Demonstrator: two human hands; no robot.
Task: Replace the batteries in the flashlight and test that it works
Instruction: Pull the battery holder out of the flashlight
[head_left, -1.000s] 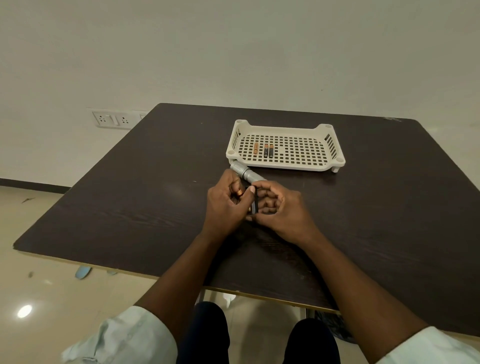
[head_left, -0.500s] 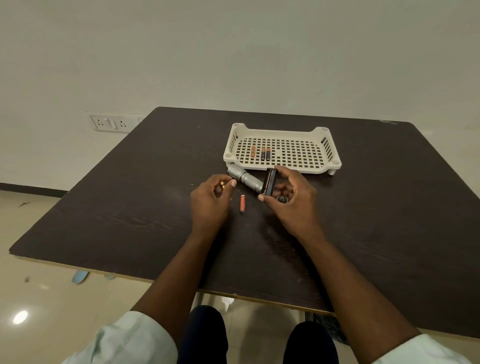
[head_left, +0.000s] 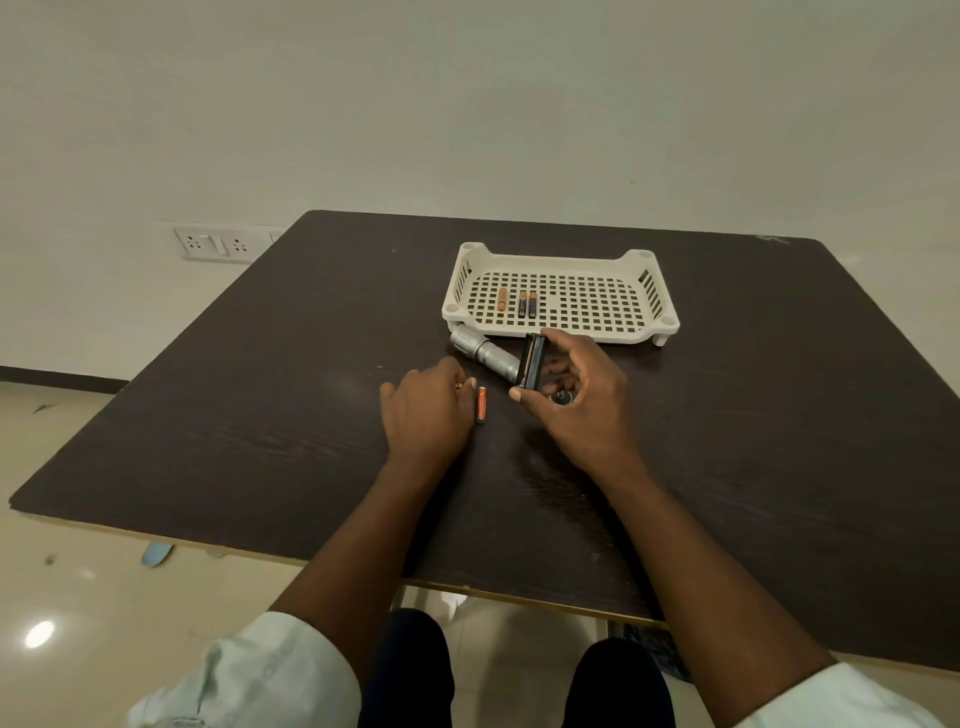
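A silver flashlight body (head_left: 483, 351) lies on the dark table (head_left: 260, 415) just in front of the tray. My right hand (head_left: 582, 410) pinches a black battery holder (head_left: 533, 362) between thumb and fingers, held on end beside the flashlight's open end. Below my right palm the black tail cap (head_left: 561, 398) shows on the table. An orange battery (head_left: 481, 405) lies loose between my hands. My left hand (head_left: 423, 415) rests on the table with its fingers curled round a small orange battery, mostly hidden.
A cream perforated tray (head_left: 644, 283) stands behind the flashlight and holds three small batteries (head_left: 522, 303). A wall socket plate (head_left: 213, 243) is at the far left. The table's near edge runs above my knees.
My hands parted from a joined grip. One orange battery now lies on the table, my left hand has lowered beside it, and my right hand carried the holder toward the flashlight.
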